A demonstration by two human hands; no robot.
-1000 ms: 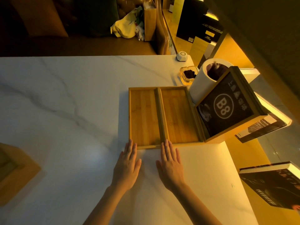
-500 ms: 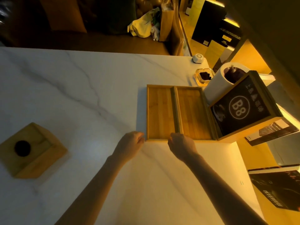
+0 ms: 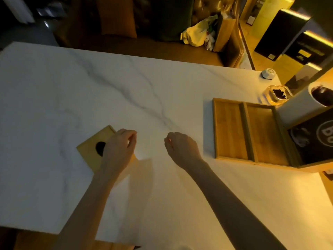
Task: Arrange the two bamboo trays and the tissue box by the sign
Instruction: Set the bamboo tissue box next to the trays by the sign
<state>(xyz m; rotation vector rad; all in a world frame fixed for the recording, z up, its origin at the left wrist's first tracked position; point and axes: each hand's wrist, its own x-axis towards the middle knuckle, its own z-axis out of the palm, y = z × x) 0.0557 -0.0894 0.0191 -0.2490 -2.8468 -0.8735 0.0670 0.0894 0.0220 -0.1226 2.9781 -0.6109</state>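
Note:
The bamboo tissue box point(image 3: 91, 151), with a dark round hole in its top, sits on the white marble table point(image 3: 90, 91) at the near left. My left hand point(image 3: 119, 150) hovers over its right half with the fingers curled and apart, covering part of the hole. My right hand point(image 3: 182, 150) is loosely curled over bare table and holds nothing. At the right, two bamboo trays lie side by side and touching: the left tray point(image 3: 229, 130) and the right tray point(image 3: 264, 138). The right tray rests against the black B8 sign point(image 3: 317, 141) in its wooden frame.
A white cylinder point(image 3: 302, 109) with dark contents stands behind the sign. A glass ashtray point(image 3: 276, 93) and a small white device point(image 3: 268, 73) sit at the far right corner. The table's near edge runs at bottom left. A sofa with bags lies beyond the far edge.
Both hands have left the front edges of the trays and swung left. My left hand is now over the tissue box. The view has turned left, shifting the trays and sign rightwards.

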